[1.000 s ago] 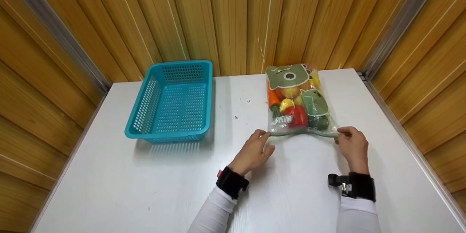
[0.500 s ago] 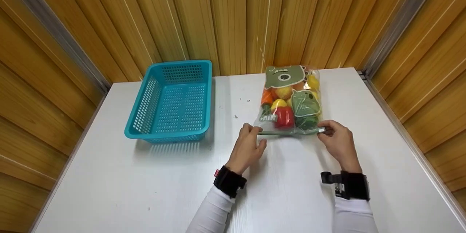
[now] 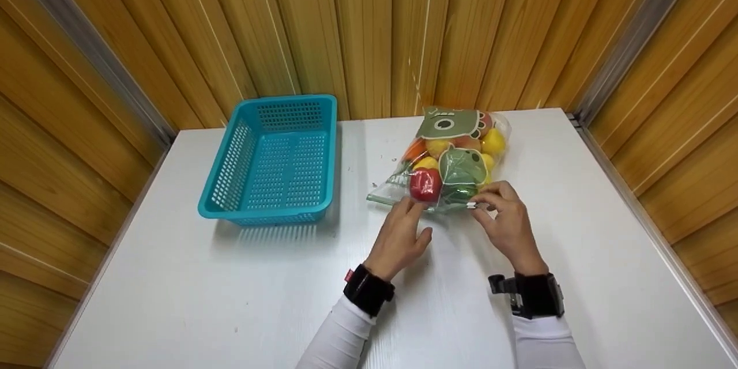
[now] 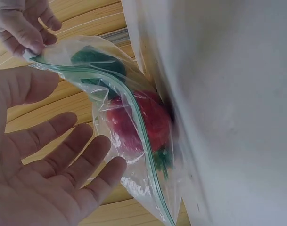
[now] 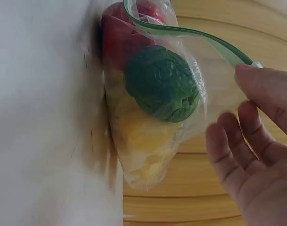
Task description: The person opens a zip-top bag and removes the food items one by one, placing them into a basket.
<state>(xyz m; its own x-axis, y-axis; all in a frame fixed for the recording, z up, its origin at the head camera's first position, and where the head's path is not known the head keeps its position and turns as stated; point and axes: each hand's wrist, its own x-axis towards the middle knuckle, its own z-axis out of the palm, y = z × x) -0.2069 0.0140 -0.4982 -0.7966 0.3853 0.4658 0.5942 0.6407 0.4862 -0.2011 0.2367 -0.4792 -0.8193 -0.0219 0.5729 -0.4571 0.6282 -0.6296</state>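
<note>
At the left of the head view a teal plastic basket (image 3: pixel 271 162) sits on the white surface (image 3: pixel 173 288), well apart from everything else. Right of centre, the left hand (image 3: pixel 399 236) rests with relaxed, spread fingers against the near edge of a clear zip bag (image 3: pixel 450 158) of toy fruit and vegetables. Just right of it, the right hand (image 3: pixel 504 222) pinches the bag's green zip strip (image 5: pixel 190 34) between thumb and fingertips.
</note>
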